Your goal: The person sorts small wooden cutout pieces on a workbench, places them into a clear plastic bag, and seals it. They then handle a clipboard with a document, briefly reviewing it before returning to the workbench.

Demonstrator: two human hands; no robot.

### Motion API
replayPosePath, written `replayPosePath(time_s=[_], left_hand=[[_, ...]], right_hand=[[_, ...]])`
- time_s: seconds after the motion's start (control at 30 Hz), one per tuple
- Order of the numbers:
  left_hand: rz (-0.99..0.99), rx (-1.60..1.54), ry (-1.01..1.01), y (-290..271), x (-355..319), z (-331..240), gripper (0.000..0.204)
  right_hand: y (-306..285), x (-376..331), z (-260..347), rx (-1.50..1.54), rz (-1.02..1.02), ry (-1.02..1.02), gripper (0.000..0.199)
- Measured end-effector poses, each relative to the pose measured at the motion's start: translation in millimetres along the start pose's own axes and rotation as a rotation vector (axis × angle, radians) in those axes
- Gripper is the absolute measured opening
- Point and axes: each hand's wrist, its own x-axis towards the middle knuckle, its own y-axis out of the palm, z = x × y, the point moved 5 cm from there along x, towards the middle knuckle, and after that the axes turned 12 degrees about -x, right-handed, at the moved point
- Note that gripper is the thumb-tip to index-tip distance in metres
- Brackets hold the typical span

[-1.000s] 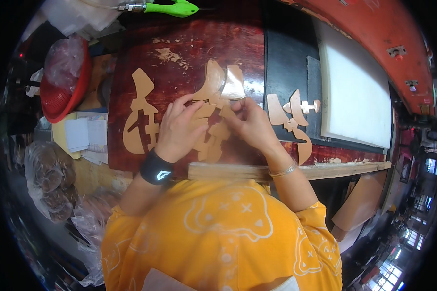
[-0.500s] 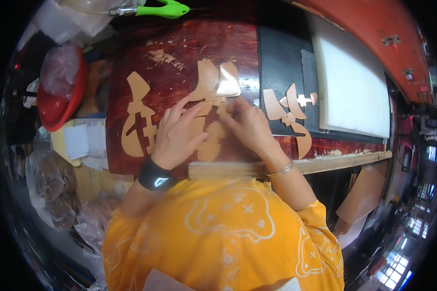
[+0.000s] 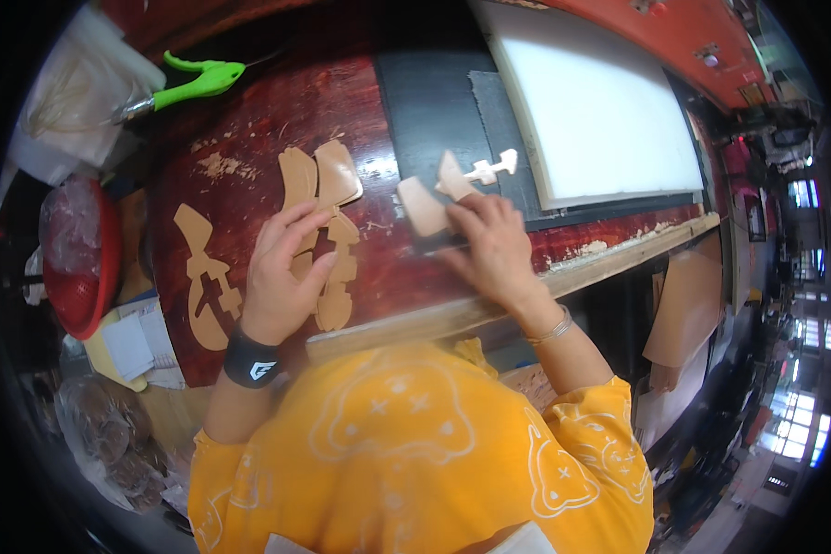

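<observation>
My left hand lies over a middle group of flat tan cut-out pieces, fingers stretched and thumb apart. One tan piece above its fingertips has a glossy surface. My right hand is over the pieces on the black mat, its fingers bent downward and its thumb spread away, slightly blurred. A pale curved piece reaches under its fingertips, and a rounded piece lies beside the thumb side. Whatever is beneath the palm is hidden. Further left lies another group of tan cut-outs.
A thick white board rests on the black mat. A green-handled tool lies at the far left. At the left stand a red basket and papers. A wooden strip edges the dark red table.
My right hand has moved from the middle pieces to those on the black mat. My left hand stays at the middle group. The whole view has turned and shifted.
</observation>
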Motion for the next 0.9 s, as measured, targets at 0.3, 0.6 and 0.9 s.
replayPosePath(time_s=[0.3,0.6,0.9], left_hand=[[0.076,-0.171,-0.059,16.6,16.1,-6.6,0.032],[0.364,-1.067,-0.274,33.5,40.5,-21.8,0.043],[0.128,-1.079,-0.494,-6.6,12.1,6.6,0.035]], right_hand=[[-39.2,3.4,-11.5,0.512,-0.293,0.186,0.009],[-49.3,47.5,24.0,1.613,0.095,0.377,0.022],[-13.8,55.6,90.0,1.928,0.48,0.425,0.031]])
